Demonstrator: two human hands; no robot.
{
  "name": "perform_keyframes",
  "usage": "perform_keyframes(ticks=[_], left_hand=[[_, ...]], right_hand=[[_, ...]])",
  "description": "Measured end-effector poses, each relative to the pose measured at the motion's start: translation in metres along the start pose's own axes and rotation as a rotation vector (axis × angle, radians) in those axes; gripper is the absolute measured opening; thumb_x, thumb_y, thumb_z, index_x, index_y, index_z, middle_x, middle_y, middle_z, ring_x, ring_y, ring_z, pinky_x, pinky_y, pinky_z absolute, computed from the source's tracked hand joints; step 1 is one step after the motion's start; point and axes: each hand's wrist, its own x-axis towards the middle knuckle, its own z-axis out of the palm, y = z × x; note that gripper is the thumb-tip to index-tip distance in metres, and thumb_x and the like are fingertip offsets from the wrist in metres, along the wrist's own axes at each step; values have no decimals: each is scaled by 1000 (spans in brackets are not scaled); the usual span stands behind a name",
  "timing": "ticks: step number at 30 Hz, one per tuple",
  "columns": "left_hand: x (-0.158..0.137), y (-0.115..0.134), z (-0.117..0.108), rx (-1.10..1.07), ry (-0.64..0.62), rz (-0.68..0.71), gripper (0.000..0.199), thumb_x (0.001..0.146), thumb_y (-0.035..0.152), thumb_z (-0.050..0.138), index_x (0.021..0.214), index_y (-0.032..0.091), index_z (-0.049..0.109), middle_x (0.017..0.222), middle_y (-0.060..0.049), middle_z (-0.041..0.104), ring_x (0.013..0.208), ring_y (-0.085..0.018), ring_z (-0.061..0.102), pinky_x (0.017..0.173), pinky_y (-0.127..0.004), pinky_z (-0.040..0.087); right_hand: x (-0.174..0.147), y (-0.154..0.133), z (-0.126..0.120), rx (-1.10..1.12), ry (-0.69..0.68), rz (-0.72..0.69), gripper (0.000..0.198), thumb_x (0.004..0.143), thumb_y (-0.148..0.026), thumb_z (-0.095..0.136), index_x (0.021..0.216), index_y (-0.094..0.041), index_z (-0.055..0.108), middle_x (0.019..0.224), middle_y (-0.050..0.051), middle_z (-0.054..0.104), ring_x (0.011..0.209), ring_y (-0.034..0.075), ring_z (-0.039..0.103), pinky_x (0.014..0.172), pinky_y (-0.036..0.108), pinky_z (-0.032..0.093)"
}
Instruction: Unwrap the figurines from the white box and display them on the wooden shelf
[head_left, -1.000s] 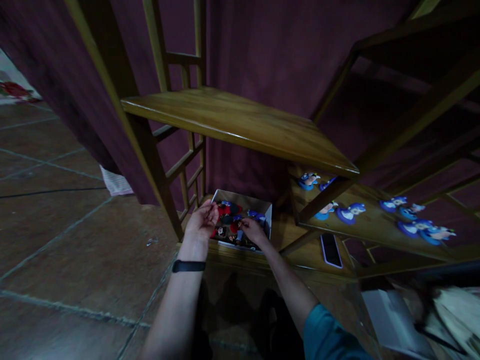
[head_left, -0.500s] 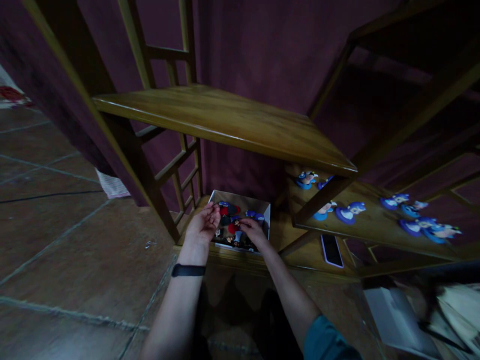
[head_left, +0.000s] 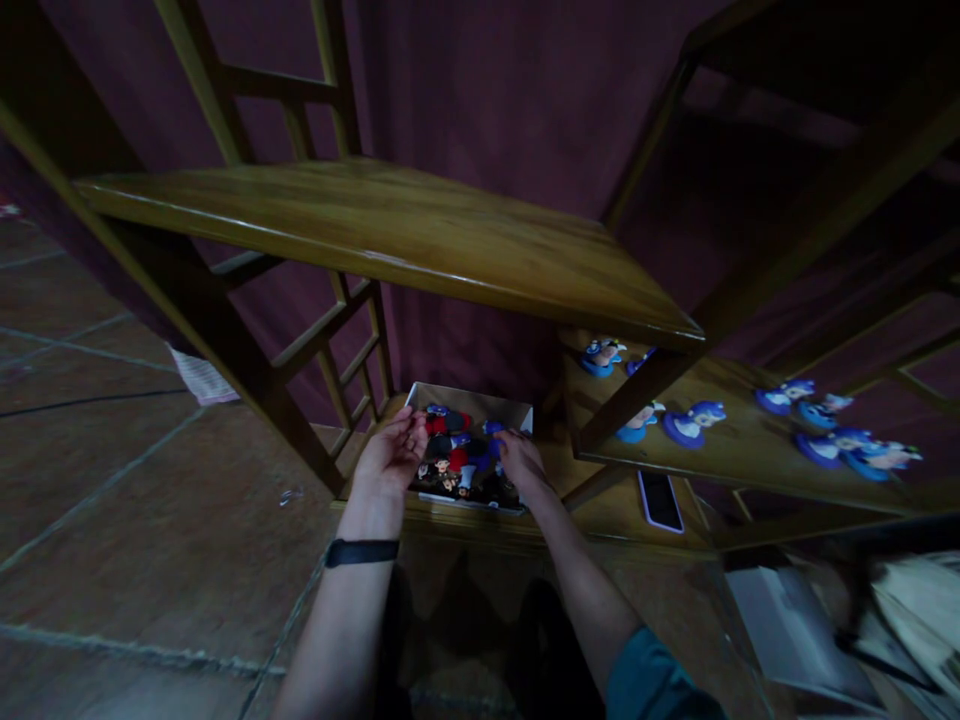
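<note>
A shallow white-rimmed box [head_left: 487,404] holds several small painted figurines, some red and black, others blue-purple. My left hand [head_left: 391,455], with a dark band on its wrist, is at the box's left edge. Its palm is turned up and its fingers are loosely bent and apart, with nothing visible in them. Inside the right part of the box, my right hand [head_left: 520,460] has its fingers bent together at a blue-purple figurine [head_left: 491,447], which they partly cover. A red figurine [head_left: 457,459] lies just left of these fingertips.
The box stands on the low wooden shelf [head_left: 551,470], under a higher wooden board [head_left: 420,230]. To the right, several blue-based figurines [head_left: 694,425] stand on another shelf. A phone [head_left: 660,500] lies below them. A slanting wooden post [head_left: 637,400] separates the sections.
My right hand has shifted from the red figurine in the middle of the box to the blue-purple one at the right. My left hand stays by the left edge. The view has shifted slightly.
</note>
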Motion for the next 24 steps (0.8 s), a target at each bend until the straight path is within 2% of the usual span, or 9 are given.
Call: perform_keyframes(ticks=[4,8,14,19,24], left_hand=[[-1,0,2,-6,23,-7,20,77,-1,47,82,11,61,74,-7,65,64,-12,64,53,-20,52],[2,5,-1,-8,35,6,20,77,-1,47,83,11,61,73,-7,65,64,-12,64,53,-20,53],[7,10,-7,-13,16,22,19,78,0,47,83,12,61,72,-6,65,65,-12,65,52,-19,52],[5,14,-10,-10,16,35,19,78,0,48,83,13,61,74,-6,65,65,-12,64,53,-19,52],[1,20,-10,-2,22,18,20,78,0,46,84,13,60,75,-7,64,64,-11,64,52,-19,52]], right_hand=[[4,-9,7,-184,-49,-120,32,84,-10,42,107,-22,59,108,5,62,104,17,49,93,28,30],[10,-6,9,-279,52,-41,35,85,-6,35,108,-20,58,102,7,61,101,18,46,89,28,30],[25,-4,15,-324,15,43,31,86,-8,34,101,-17,59,97,9,61,100,19,47,88,30,29],[30,-6,24,-320,3,79,33,84,-21,46,116,-20,51,106,10,58,105,21,45,89,32,28],[33,-6,26,-309,-3,87,25,84,-22,47,107,-18,54,109,11,55,109,21,44,90,32,29]])
